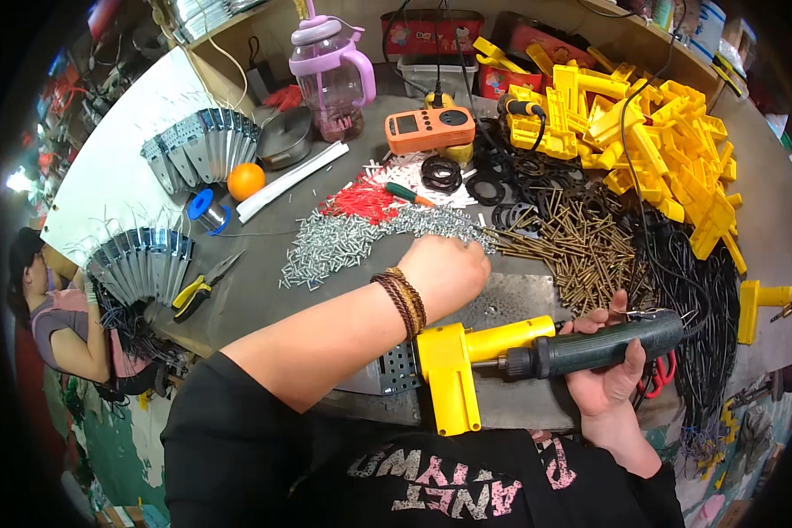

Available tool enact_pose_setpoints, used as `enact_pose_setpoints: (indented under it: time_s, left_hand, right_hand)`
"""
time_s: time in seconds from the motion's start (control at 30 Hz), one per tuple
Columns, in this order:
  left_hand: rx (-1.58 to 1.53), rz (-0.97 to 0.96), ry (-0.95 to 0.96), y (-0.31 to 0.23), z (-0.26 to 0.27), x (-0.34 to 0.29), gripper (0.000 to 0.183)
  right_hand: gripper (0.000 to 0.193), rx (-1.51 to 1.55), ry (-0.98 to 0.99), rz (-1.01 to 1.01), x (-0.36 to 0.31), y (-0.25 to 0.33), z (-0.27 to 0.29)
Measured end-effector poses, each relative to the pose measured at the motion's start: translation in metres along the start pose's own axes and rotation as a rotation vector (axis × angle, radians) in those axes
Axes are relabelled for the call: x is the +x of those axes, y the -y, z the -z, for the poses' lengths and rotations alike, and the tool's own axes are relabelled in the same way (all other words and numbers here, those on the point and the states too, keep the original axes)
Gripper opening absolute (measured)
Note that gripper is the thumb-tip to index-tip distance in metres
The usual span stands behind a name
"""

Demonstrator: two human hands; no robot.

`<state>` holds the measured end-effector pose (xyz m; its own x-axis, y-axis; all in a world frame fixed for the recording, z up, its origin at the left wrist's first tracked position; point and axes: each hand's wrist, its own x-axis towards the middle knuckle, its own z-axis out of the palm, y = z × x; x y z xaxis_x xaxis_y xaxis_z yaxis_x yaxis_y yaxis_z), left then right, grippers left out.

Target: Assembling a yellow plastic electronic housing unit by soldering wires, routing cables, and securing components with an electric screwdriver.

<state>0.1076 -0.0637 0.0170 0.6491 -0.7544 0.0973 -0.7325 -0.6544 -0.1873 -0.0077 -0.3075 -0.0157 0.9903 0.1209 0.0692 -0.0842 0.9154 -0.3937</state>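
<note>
My left hand (444, 268), a bracelet (402, 302) on its wrist, reaches to the edge of a heap of small silver fasteners (440, 225). Its fingers are curled closed, and what they hold, if anything, is hidden. In my right hand (609, 378) lies a dark green electric screwdriver (603, 347), thumb and fingers around its body. The screwdriver's shaft points left at a yellow plastic housing (450, 374) with a side handle. A grey metal plate with holes (399, 370) meets the housing's left side, partly behind my left forearm.
Beyond my hands lie long brass-coloured screws (590, 264), silver screws (326, 249) and red sleeves (361, 202). Yellow housings (651, 132) pile up at back right, above black cables (700, 326). Pliers (204, 286), solder (209, 211) and an orange (246, 182) sit left. A co-worker (66, 326) is at far left.
</note>
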Motion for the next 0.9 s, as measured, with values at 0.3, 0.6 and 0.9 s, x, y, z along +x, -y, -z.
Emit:
enact_pose_setpoints:
  time_s: [0.3, 0.6, 0.9]
  left_hand:
    - [-0.508, 0.292, -0.312, -0.042, 0.037, -0.129, 0.009]
    - [-0.697, 0.393, -0.364, -0.058, 0.025, -0.147, 0.014]
    - [-0.752, 0.405, -0.412, -0.056, 0.019, -0.149, 0.013]
  right_hand:
    - [0.059, -0.048, -0.03, 0.039, -0.006, 0.004, -0.002]
    - [0.058, -0.013, 0.065, 0.015, -0.001, 0.002, -0.003]
    - [0.057, 0.006, 0.006, 0.066, 0.0, -0.002, -0.016]
